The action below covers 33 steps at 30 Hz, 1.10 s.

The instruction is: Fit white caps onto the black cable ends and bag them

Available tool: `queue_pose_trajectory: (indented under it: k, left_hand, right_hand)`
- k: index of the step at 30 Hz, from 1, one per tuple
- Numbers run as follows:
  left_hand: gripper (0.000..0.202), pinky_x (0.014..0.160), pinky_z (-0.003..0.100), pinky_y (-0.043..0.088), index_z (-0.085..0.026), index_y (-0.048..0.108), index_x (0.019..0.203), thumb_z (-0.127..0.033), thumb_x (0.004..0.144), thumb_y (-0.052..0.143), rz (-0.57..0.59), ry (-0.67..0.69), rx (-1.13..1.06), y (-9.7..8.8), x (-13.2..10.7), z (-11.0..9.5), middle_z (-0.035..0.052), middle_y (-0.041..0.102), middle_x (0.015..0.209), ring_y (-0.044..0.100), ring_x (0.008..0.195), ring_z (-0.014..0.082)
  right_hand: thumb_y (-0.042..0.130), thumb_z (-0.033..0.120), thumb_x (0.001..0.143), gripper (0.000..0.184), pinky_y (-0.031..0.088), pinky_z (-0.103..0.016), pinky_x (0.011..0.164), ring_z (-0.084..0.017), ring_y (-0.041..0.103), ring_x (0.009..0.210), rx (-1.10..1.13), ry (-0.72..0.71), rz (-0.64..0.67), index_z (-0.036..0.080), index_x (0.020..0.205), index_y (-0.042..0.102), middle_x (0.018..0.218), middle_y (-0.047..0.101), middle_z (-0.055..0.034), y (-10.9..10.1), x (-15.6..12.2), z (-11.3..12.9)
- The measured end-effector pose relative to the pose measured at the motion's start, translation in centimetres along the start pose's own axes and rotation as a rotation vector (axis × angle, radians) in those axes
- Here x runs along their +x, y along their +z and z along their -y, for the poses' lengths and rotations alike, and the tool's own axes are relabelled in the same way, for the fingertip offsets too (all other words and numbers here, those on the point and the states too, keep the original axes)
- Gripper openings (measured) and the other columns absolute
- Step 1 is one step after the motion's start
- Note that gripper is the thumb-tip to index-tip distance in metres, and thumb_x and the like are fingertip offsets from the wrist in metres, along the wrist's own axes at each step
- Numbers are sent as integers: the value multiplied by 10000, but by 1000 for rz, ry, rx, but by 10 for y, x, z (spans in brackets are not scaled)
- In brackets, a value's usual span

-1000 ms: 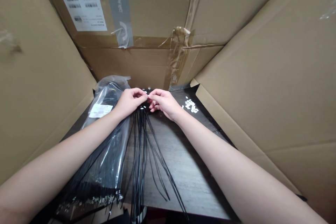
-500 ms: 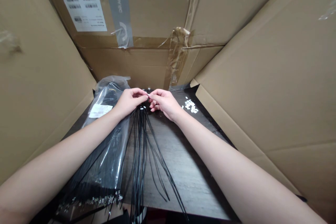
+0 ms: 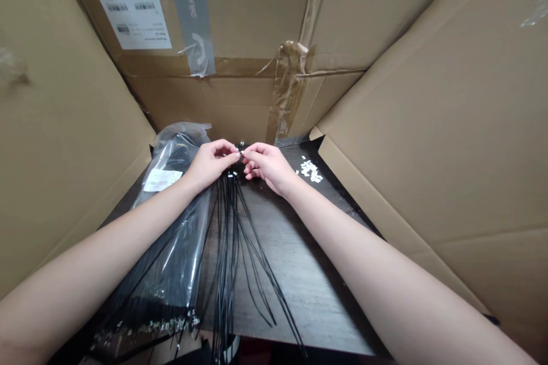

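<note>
Small white plastic piece (image 3: 242,151) between the hands, pinched in right hand (image 3: 269,166); left hand (image 3: 212,161) fingertips closed, contents unclear. Slender black cable bundle (image 3: 222,274) runs near–far, far end nearer left hand.

Best way through: dark tabletop (image 3: 295,268), the bare strip between the loose black cables (image 3: 226,251) and the right forearm (image 3: 355,239). Left side blocked; plastic bag (image 3: 182,245) lies beneath the left forearm (image 3: 124,222). Far end tight: left hand (image 3: 214,161) and right hand (image 3: 265,165) nearly touch (hardly a slot there), cardboard back wall (image 3: 240,17) close behind. White pieces (image 3: 310,170) obstruct the far right.
</note>
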<state>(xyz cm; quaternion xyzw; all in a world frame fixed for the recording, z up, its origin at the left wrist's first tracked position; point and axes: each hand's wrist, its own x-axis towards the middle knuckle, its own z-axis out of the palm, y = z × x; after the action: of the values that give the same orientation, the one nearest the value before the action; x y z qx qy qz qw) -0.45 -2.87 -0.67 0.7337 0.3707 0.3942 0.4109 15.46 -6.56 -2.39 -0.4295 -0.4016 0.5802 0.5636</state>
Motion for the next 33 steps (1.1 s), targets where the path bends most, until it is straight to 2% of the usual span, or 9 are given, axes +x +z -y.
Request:
queue_pose_trajectory:
  k: [9,14,20,33]
  left_hand:
    - [183,713,303,494,-166,686,727,-341,706,732,28,-43,-6,0,-2,-6,24,697,733,617,689,154]
    - [168,721,309,488,-166,702,692,-334,691,717,24,-77,-20,-1,-3,-7,25,704,720,612,680,157]
    - [182,649,274,416,-148,721,679,-327,661,691,23,-136,-9,-1,-2,-7,15,684,676,533,616,126]
    - [165,582,259,336,-138,715,651,-296,643,669,40,-195,-48,-2,-3,-10,-6,622,609,449,572,104]
  right_hand:
    - [790,276,718,218,511,-195,449,-71,568,489,7,-25,56,169,731,601,656,619,34,-2,-3,1]
    - [754,234,746,183,506,-195,442,-73,565,480,-8,-15,70,165,704,590,634,607,31,-2,-3,3]
    - [747,232,743,172,509,-188,440,-71,560,476,-16,0,76,158,713,594,617,604,29,-1,-4,3]
    - [720,330,763,226,504,-188,380,-68,549,476,-158,-149,84,178,763,553,688,565,45,1,-1,-6]
